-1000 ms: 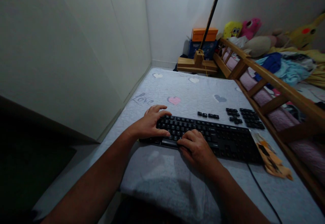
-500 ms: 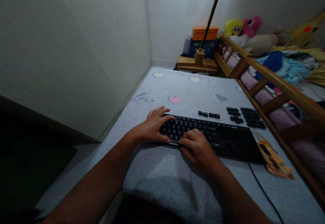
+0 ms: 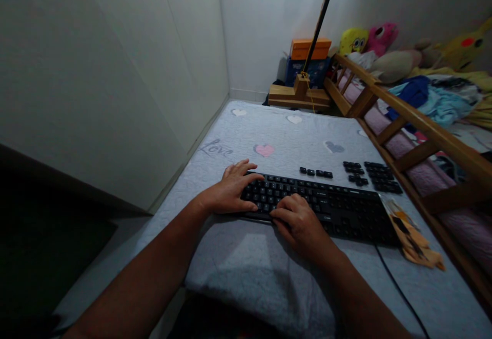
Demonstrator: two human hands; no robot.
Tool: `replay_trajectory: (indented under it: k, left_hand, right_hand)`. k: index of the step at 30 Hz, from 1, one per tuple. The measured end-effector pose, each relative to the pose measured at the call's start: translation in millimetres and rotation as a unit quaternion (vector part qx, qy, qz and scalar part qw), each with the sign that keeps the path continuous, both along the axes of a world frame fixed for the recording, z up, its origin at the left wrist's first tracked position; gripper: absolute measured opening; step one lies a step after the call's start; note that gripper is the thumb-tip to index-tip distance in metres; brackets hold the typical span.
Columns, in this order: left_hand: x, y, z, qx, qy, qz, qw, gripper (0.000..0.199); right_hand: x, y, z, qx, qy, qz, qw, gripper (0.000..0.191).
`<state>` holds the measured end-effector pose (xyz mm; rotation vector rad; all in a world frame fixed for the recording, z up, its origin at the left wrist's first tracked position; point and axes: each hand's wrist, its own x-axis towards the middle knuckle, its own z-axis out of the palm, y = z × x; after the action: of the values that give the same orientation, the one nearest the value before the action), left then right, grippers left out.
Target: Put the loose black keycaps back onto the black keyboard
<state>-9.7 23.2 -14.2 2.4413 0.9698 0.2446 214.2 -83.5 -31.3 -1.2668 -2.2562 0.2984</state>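
A black keyboard (image 3: 355,216) lies on a light blue, heart-patterned bed cover (image 3: 238,257). Over its left end rests my left hand (image 3: 232,187), with the fingers spread and the thumb stretched across the lower keys. My right hand (image 3: 298,218) is closed at the front edge, its curled fingertips gripping the keyboard near the right end of the space bar (image 3: 255,216). What lies under those fingertips is hidden. The right part of the keyboard looks dark, and caps seem to be off there. Loose black keycaps (image 3: 378,175) sit in groups behind it, with a short row (image 3: 315,173) further left.
An orange cloth (image 3: 421,249) with a small tool on it lies right of the keyboard. The keyboard's cable (image 3: 400,287) runs toward the front. A wooden bed rail (image 3: 418,123) borders the right side, a white cabinet (image 3: 115,82) the left. A stand's wooden base (image 3: 298,95) is behind.
Both hands stay nearly in place. The space bar strip between them, bright before, now looks dark. The keyboard and the loose keycaps have not visibly moved.
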Motion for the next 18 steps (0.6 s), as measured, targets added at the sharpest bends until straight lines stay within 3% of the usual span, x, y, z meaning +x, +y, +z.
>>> replay_trajectory:
  k: [18]
  left_hand:
    - [1.2,0.0,0.4,-0.003,0.022,-0.022,1.0,0.088]
  right_hand:
    - [-3.1,-0.5,0.2,0.0,-0.007,0.005,1.0,0.011]
